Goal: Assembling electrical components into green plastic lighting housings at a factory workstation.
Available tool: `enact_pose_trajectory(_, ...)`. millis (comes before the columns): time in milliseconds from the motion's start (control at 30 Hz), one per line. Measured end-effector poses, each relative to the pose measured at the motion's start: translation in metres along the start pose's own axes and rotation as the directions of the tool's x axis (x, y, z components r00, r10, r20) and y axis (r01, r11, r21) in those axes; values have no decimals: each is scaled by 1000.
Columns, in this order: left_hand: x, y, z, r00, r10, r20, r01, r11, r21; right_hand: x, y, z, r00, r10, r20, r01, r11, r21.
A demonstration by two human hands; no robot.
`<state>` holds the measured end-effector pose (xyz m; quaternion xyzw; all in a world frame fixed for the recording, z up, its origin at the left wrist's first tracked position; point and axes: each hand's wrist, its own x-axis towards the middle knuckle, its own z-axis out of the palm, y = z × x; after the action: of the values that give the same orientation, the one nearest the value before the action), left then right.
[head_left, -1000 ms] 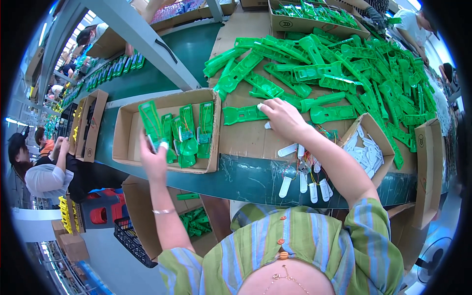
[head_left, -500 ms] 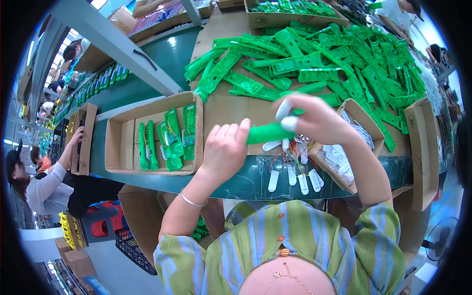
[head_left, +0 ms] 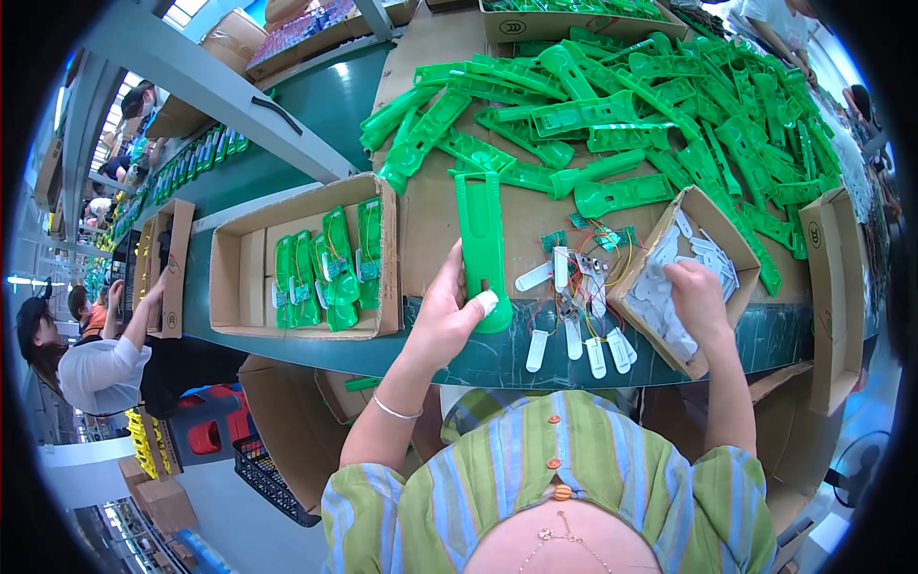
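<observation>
My left hand grips a long green plastic shell near its rounded lower end, thumb on top. The shell points away from me, its slotted hollow side facing up. My right hand is in a small cardboard box among loose white plastic pieces. Its fingers are curled down with the tips close together; whether a piece is between them is hidden. Between the hands lies a cluster of small circuit boards, with thin coloured wires and white tabs.
A big heap of green shells covers the far side of the bench. On the left, a cardboard box holds several shells with wired boards. Another carton stands at right. A metal beam slants overhead. A co-worker sits at far left.
The green shell has turned from lying crosswise to pointing away from me, now in my left hand only. My right hand has left its end and moved right, down into the small box.
</observation>
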<state>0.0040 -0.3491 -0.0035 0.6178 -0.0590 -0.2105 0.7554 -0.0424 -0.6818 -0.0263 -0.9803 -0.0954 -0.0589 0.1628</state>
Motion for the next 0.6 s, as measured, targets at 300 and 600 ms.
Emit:
enact_pose_trajectory(300,-10,-13,-13,998,-62,-28,45,909,-414,-10,46,5,961,268,-73,-261,961,95)
enact_pose_trajectory(600,-10,-35,-14,989,-43,-142,-21,905,-425,-5,36,-2,964,193,-185,-126,938,323)
